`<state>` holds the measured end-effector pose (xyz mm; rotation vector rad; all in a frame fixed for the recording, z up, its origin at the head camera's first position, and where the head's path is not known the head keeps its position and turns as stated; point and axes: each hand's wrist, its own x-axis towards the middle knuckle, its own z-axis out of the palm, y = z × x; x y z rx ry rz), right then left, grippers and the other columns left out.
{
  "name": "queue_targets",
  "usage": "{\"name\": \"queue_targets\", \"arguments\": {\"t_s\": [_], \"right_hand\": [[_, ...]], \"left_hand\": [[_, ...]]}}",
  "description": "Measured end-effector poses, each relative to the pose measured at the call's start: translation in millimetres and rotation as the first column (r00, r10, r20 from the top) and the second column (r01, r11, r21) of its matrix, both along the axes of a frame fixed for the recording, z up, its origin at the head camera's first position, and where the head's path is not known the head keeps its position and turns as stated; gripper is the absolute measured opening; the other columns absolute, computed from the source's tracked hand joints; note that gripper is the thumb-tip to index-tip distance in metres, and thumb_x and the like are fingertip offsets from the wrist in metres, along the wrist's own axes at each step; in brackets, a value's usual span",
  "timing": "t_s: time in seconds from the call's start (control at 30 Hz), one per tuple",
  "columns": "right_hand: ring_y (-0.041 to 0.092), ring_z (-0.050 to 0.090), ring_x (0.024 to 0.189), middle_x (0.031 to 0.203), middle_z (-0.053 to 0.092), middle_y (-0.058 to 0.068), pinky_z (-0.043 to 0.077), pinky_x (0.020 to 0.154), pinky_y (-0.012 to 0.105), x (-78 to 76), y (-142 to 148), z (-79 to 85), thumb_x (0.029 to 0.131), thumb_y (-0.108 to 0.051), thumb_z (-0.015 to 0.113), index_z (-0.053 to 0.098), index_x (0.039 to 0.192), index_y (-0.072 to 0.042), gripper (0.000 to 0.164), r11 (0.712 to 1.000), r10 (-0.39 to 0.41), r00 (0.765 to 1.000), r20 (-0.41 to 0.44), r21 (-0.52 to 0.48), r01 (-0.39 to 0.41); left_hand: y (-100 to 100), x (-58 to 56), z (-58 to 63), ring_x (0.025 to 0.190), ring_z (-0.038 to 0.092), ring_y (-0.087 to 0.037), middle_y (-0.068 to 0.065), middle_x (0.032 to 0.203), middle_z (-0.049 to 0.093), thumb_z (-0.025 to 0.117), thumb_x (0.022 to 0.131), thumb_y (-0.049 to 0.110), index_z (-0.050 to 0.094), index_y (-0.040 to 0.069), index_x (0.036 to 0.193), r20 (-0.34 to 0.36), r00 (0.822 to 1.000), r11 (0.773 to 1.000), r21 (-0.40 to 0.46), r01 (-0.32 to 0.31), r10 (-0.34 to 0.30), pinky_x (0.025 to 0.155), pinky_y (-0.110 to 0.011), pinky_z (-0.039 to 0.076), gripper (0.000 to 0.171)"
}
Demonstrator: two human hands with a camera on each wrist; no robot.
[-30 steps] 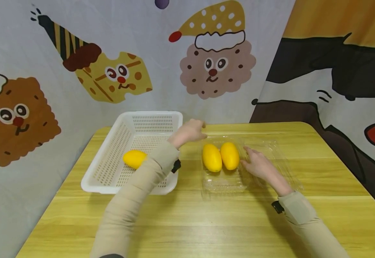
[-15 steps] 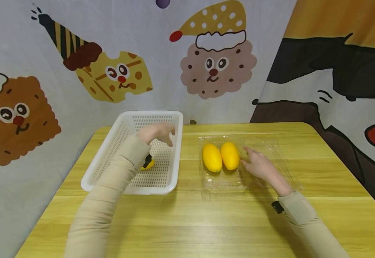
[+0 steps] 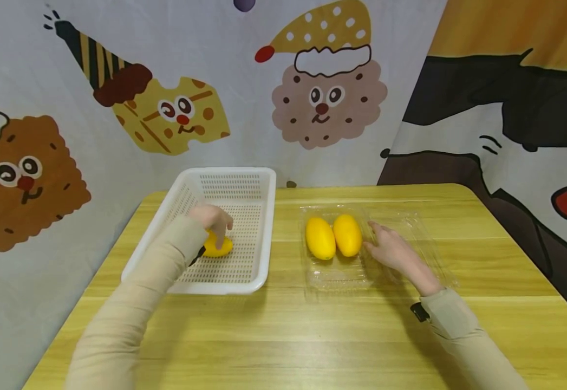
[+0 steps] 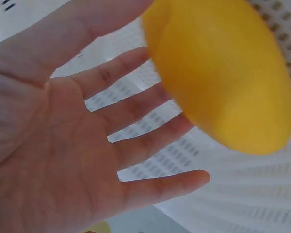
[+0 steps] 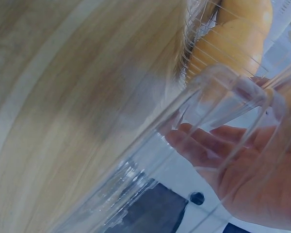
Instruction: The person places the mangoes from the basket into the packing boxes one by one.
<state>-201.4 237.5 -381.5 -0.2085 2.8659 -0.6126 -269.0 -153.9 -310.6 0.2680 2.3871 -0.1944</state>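
Your left hand [image 3: 213,218] is reaching over the yellow fruit [image 3: 216,246] in the white basket [image 3: 259,271], fingers spread and not yet closed on it. Your right hand [image 3: 392,250] is resting flat on the clear tray [image 3: 334,275] beside two fruits [image 3: 333,236]. Next, I'd judge, you need to curl those fingers around the fruit.

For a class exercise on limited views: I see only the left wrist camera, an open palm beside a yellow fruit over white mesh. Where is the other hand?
Observer: The right hand rests open against a clear plastic tray on the wooden table.
Operator: Anything in it?
Observer: Two yellow fruits, side by side.
Operator: And what I see as mesh?
Observer: A white basket left of the tray, holding only that one fruit under the left hand.
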Motion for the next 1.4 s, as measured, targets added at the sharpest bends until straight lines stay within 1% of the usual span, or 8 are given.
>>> {"name": "queue_targets", "arguments": {"t_s": [0.23,0.37,0.47,0.6,0.93,1.07,1.27,1.4], "right_hand": [[0.018,0.054,0.067,0.143,0.031,0.038,0.051,0.079,0.045,0.1,-0.6,0.4,0.095,-0.022,0.053,0.023,0.145,0.009,0.066,1.000,0.008,1.000,-0.010,0.007,-0.008],[0.016,0.049,0.054,0.144,0.029,0.038,0.051,0.063,0.037,0.3,-0.7,0.1,0.095,-0.022,0.052,0.021,0.146,0.008,0.067,1.000,0.004,1.000,0.003,-0.009,-0.004],[0.013,0.043,0.045,0.145,0.028,0.038,0.045,0.050,0.030,0.5,-0.4,0.0,0.095,-0.021,0.052,0.020,0.147,0.008,0.067,1.000,-0.001,1.000,0.013,-0.022,0.002],[0.012,0.041,0.045,0.144,0.027,0.039,0.044,0.048,0.029,1.5,-0.6,0.9,0.095,-0.021,0.052,0.020,0.146,0.009,0.067,1.000,0.000,1.000,0.011,-0.025,0.000],[0.014,0.046,0.048,0.144,0.028,0.039,0.048,0.056,0.032,0.9,-1.3,2.2,0.096,-0.022,0.052,0.020,0.147,0.008,0.067,1.000,-0.001,1.000,0.020,-0.014,0.001],[0.015,0.049,0.053,0.144,0.028,0.039,0.050,0.062,0.035,0.5,-1.8,2.5,0.096,-0.023,0.052,0.020,0.147,0.008,0.067,1.000,-0.001,1.000,0.018,0.000,0.001],[0.014,0.044,0.047,0.145,0.027,0.039,0.045,0.051,0.030,1.7,-1.3,2.5,0.096,-0.022,0.051,0.019,0.147,0.007,0.067,1.000,-0.008,1.000,0.027,-0.005,0.008],[0.013,0.042,0.045,0.144,0.028,0.040,0.044,0.048,0.029,1.1,-1.4,1.9,0.096,-0.022,0.052,0.020,0.147,0.008,0.067,1.000,-0.004,1.000,0.016,-0.008,0.004]], "left_hand": [[-16.3,0.0,-11.0,0.123,0.049,-0.032,-0.017,0.139,0.049,0.079,0.071,0.013,0.050,0.014,0.135,-0.004,0.999,0.999,0.021,-0.045,0.045,0.099,-0.044,0.046,0.070],[-23.7,-1.0,-17.5,0.128,0.045,-0.035,-0.020,0.143,0.044,0.081,0.069,0.014,0.044,0.012,0.140,-0.001,0.998,0.998,0.028,-0.055,0.055,0.103,-0.047,0.043,0.079],[-28.3,-0.4,-22.7,0.134,0.038,-0.037,-0.020,0.149,0.037,0.082,0.068,0.013,0.039,0.012,0.144,-0.016,0.997,0.995,0.062,-0.074,0.075,0.109,-0.051,0.037,0.087],[-32.2,1.9,-28.6,0.139,0.032,-0.039,-0.018,0.153,0.032,0.082,0.067,0.010,0.035,0.013,0.147,-0.033,0.996,0.991,0.108,-0.082,0.086,0.113,-0.054,0.030,0.092],[-34.1,-1.6,-40.5,0.130,0.043,-0.036,-0.017,0.147,0.041,0.082,0.066,0.012,0.036,0.014,0.146,-0.080,0.996,0.991,0.128,-0.028,0.038,0.106,-0.057,0.036,0.092],[-33.9,-3.0,-42.8,0.126,0.046,-0.034,-0.017,0.142,0.046,0.082,0.066,0.012,0.037,0.014,0.144,-0.086,0.995,0.989,0.142,-0.034,0.046,0.105,-0.056,0.037,0.090],[-31.2,-0.9,-42.2,0.131,0.042,-0.035,-0.018,0.147,0.040,0.079,0.068,0.014,0.028,0.012,0.149,-0.066,0.994,0.979,0.191,-0.073,0.087,0.109,-0.055,0.034,0.095],[-28.4,-0.6,-39.1,0.126,0.045,-0.033,-0.017,0.142,0.046,0.076,0.071,0.013,0.033,0.012,0.147,-0.073,0.992,0.967,0.241,-0.086,0.107,0.105,-0.053,0.039,0.088]]}}
